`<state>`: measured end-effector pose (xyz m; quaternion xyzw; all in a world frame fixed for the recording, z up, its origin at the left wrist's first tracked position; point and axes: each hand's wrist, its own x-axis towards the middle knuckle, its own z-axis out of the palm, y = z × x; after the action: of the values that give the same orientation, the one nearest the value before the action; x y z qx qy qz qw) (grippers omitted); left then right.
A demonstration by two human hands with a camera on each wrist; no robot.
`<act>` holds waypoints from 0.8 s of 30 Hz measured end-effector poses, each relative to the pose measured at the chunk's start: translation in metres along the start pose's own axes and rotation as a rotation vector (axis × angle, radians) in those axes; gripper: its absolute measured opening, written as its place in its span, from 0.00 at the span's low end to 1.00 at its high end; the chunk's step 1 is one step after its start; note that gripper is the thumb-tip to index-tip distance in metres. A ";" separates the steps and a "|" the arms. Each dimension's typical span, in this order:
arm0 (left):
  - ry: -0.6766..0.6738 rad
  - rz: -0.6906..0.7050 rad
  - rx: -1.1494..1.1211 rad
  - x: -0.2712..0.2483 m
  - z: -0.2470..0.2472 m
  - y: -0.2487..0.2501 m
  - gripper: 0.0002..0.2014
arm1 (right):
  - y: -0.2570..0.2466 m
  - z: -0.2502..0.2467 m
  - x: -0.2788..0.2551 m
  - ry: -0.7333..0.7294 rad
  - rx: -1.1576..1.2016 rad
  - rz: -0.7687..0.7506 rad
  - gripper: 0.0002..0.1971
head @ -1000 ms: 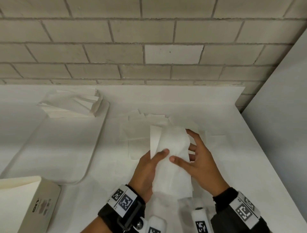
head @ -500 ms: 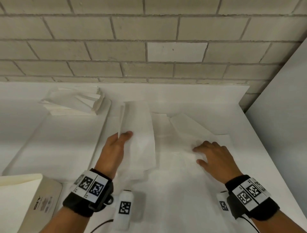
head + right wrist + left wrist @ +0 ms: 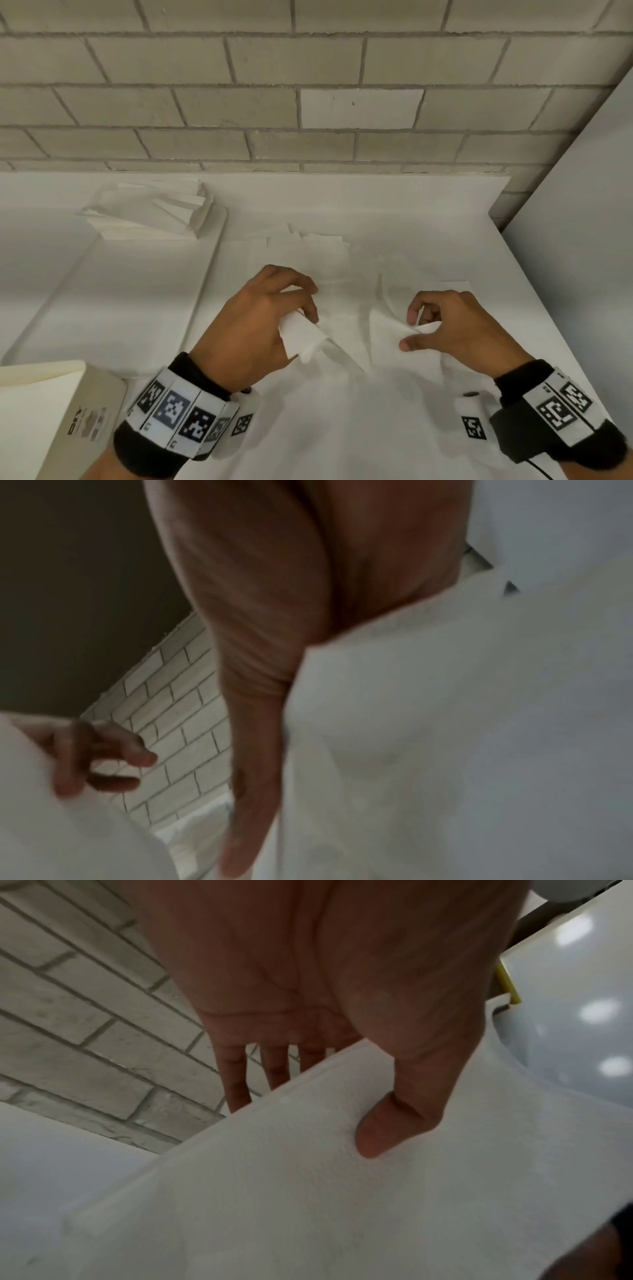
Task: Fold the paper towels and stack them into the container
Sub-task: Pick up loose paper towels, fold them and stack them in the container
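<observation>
On the white counter (image 3: 342, 428) below the brick wall, the left hand (image 3: 253, 329) and right hand (image 3: 455, 329), apart at centre frame, each pinch a corner of one paper towel (image 3: 383, 329), seemingly to lift it for folding.

White paper towel (image 3: 301, 337), white table (image 3: 342, 428), grey brick wall (image 3: 205, 102), black-and-white checkered wristbands (image 3: 178, 414).

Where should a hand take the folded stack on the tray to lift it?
Take the folded stack at its right end, thumb on top and fingers underneath, coming in from the right over the tray. There the layers fan apart and lift off the tray, so fingers could probably slide under; the other sides look flat.
</observation>
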<state>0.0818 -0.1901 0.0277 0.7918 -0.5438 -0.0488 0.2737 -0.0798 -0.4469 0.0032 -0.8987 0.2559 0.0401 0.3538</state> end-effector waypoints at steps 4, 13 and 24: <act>-0.056 0.085 -0.023 0.003 0.002 0.005 0.12 | -0.016 -0.018 -0.023 -0.077 0.030 -0.027 0.18; -0.200 0.218 -0.266 0.013 0.019 0.049 0.08 | -0.067 -0.032 -0.055 -0.181 0.353 -0.370 0.09; 0.163 -0.048 0.167 -0.018 -0.057 0.006 0.08 | 0.009 0.053 0.014 -0.218 -0.677 -0.545 0.19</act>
<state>0.0912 -0.1537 0.0746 0.8260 -0.5029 0.0550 0.2487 -0.0660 -0.4236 -0.0456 -0.9891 -0.0566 0.1211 0.0625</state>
